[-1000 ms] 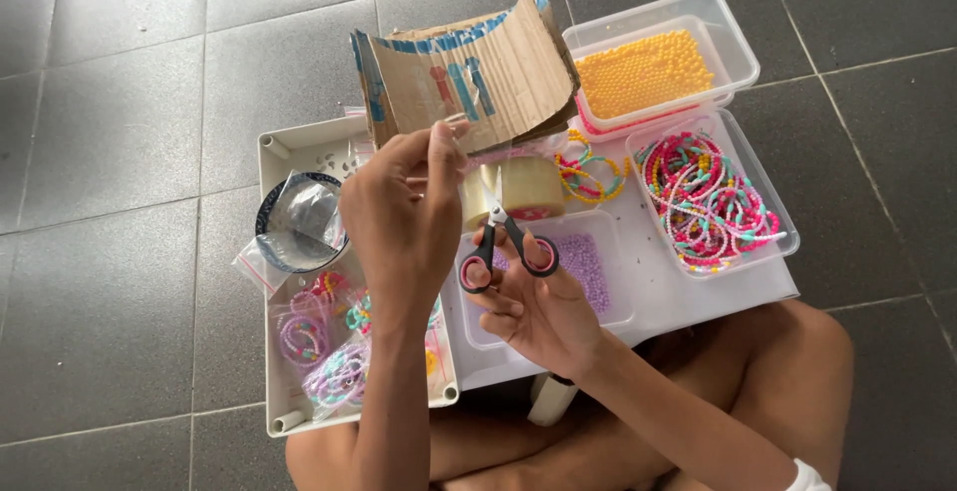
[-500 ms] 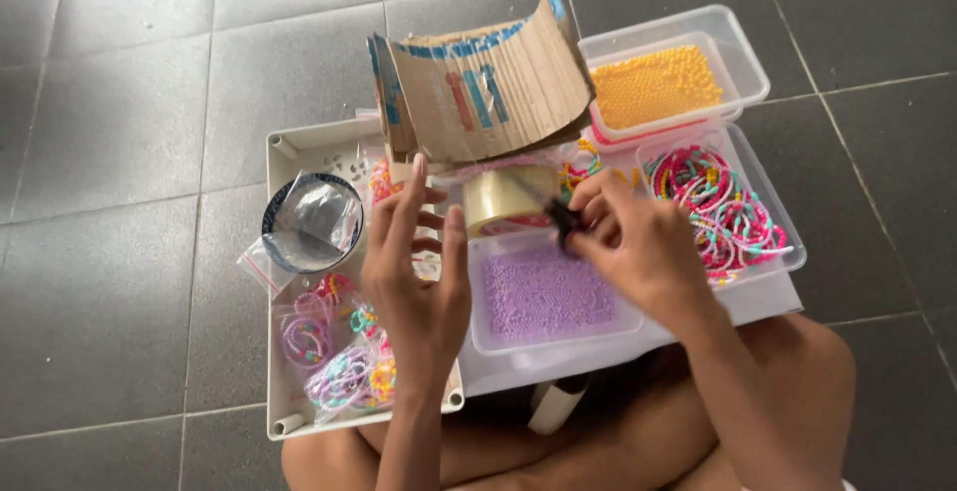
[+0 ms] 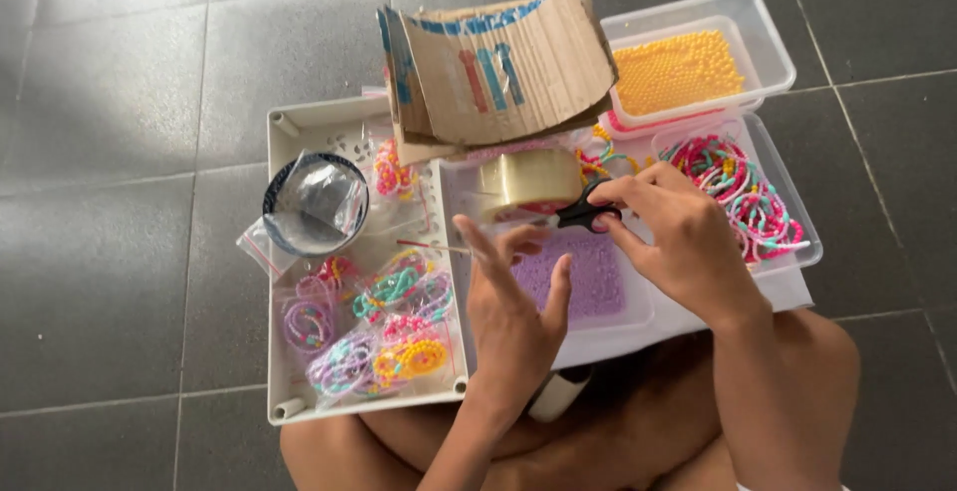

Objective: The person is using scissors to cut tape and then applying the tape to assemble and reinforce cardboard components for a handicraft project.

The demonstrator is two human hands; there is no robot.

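mostly hidden under the right hand (image 3: 678,242), the black-handled scissors (image 3: 583,215) show only a loop and part of the blades, gripped by its fingers beside the glossy tape roll (image 3: 528,180). the left hand (image 3: 508,297) hovers with fingers spread, holding nothing, over the grainy purple beads (image 3: 598,277). ribbed cardboard (image 3: 498,67) curls behind.

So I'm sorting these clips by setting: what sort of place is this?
Probably a home floor used for bead craft: grey floor tiles, tubs of orange beads and purple beads, and bagged bead bracelets in a tray over the sitter's lap.
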